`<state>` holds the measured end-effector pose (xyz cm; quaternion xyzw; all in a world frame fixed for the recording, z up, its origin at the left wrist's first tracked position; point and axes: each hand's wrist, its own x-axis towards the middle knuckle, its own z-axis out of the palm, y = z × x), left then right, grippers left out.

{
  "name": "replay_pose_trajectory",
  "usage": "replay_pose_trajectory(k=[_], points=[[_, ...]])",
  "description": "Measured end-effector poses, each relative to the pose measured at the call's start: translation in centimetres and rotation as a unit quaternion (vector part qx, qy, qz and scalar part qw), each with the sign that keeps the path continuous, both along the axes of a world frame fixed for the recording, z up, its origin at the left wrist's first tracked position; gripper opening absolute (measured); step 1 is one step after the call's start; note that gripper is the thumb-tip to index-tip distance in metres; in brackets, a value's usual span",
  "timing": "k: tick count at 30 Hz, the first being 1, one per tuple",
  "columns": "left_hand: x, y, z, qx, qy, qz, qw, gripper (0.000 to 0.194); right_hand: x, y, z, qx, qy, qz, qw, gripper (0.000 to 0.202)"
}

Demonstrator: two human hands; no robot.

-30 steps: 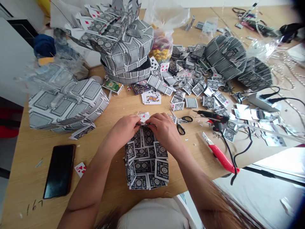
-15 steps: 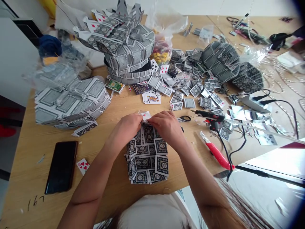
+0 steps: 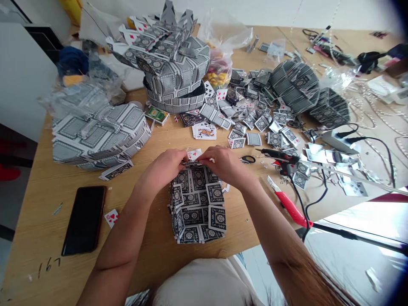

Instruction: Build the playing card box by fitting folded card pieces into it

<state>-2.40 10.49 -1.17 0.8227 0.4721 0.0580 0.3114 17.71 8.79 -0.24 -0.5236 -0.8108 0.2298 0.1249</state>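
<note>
In front of me on the table lies a box-like piece built of black-and-white playing cards (image 3: pixel 193 216), its hollow side facing up. Its far edge is between my hands. My left hand (image 3: pixel 168 166) pinches the far left corner, its fingertips partly hidden. My right hand (image 3: pixel 223 163) grips the far right corner with thumb and fingers pressed together. A playing card with red pips (image 3: pixel 194 154) stands out at the far edge, between the fingertips of both hands.
Left are a phone (image 3: pixel 84 221) and a large grey card structure (image 3: pixel 102 131); a taller one (image 3: pixel 175 72) stands behind. Right lie scissors (image 3: pixel 247 159), a hot glue gun (image 3: pixel 280 156), a red-handled cutter (image 3: pixel 291 206) and loose folded cards (image 3: pixel 253 139).
Both hands stay at the far edge of the card piece, the left a little further left and its fingers shifted. The camera view has moved slightly.
</note>
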Motion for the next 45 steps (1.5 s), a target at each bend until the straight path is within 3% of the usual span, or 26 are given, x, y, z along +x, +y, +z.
replay_pose_trajectory(k=[9, 17, 24, 27, 30, 33, 36, 40, 42, 45], points=[[0.2, 0.2, -0.2, 0.015, 0.037, 0.009, 0.999, 0.016, -0.7, -0.1, -0.2, 0.052, -0.064, 0.042, 0.996, 0.024], [0.2, 0.1, -0.3, 0.021, 0.050, 0.010, 0.998, 0.016, -0.4, 0.0, -0.6, 0.036, -0.012, 0.045, 0.998, 0.025], [0.4, 0.3, 0.4, 0.036, -0.036, -0.011, 0.999, 0.020, -0.8, 0.2, -0.1, 0.042, 0.102, 0.018, 0.994, 0.021], [0.6, 0.1, 1.2, 0.033, -0.072, 0.039, 0.996, 0.016, -0.3, 0.4, 1.0, 0.023, 0.164, -0.021, 0.986, 0.020], [0.7, -0.2, 2.0, 0.014, -0.143, 0.115, 0.983, 0.015, 2.3, 0.1, 1.6, 0.040, 0.210, -0.150, 0.965, 0.025], [1.0, -0.5, 2.4, -0.048, -0.264, 0.152, 0.951, 0.018, 6.4, -1.4, 0.3, 0.098, 0.122, -0.273, 0.949, 0.025], [1.6, -0.9, 2.4, -0.132, -0.364, 0.142, 0.911, 0.020, 10.1, -3.7, -2.9, 0.091, -0.047, -0.266, 0.959, 0.021], [3.0, -1.7, 2.5, -0.230, -0.411, 0.130, 0.873, 0.022, 12.0, -5.2, -6.8, 0.068, -0.086, -0.247, 0.963, 0.031], [3.4, -2.1, 2.7, -0.258, -0.416, 0.140, 0.861, 0.025, 12.0, -5.1, -7.3, 0.062, -0.105, -0.247, 0.961, 0.036], [3.7, -2.6, 2.8, -0.277, -0.420, 0.157, 0.850, 0.031, 12.1, -4.3, -6.6, 0.049, -0.139, -0.246, 0.958, 0.037]])
